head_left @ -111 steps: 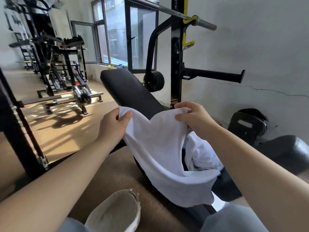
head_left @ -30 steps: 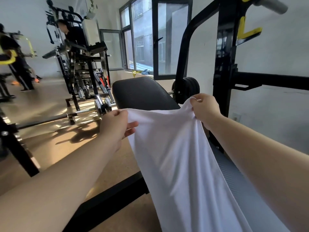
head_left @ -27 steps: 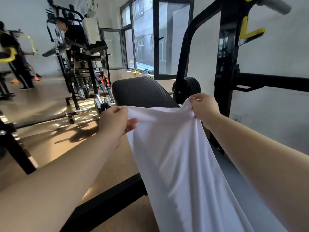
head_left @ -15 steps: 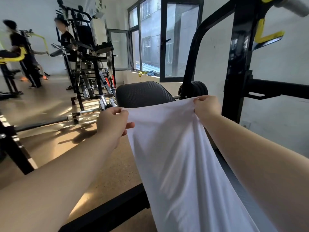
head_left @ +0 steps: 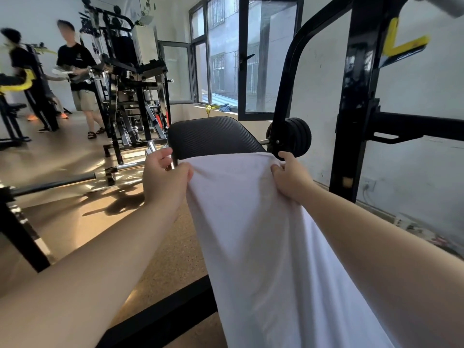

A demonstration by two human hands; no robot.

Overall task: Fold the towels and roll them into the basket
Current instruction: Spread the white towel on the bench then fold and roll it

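Two hands: the left hand (head_left: 164, 182) and the right hand (head_left: 288, 179) reach forward side by side, one at each top corner of the cloth.
Left grip: thumb and curled fingers pinch the left corner of the large white cloth towel (head_left: 251, 234).
Right grip: fingers bunched round the right corner, holding it fast.
Towel position: stretched between the two grips, its top edge just in front of the black ribbed padded gym bench (head_left: 213, 136), the worktop here. The rest runs down toward the wearer and out of view at the bottom.
Basket: not in view.
Step in hand: judged to be the spreading-out that precedes the first fold, since no fold shows in the cloth.
Next move: likely calls for laying the towel flat along the worktop, or for bringing the corners together with the edges matched. Either way, neither corner should slip.
Surroundings: a black steel rack upright (head_left: 356, 96) stands to the right, with black weight plates (head_left: 293, 138) just beyond the right hand. A person in a black shirt (head_left: 75, 71) stands well apart at the left.
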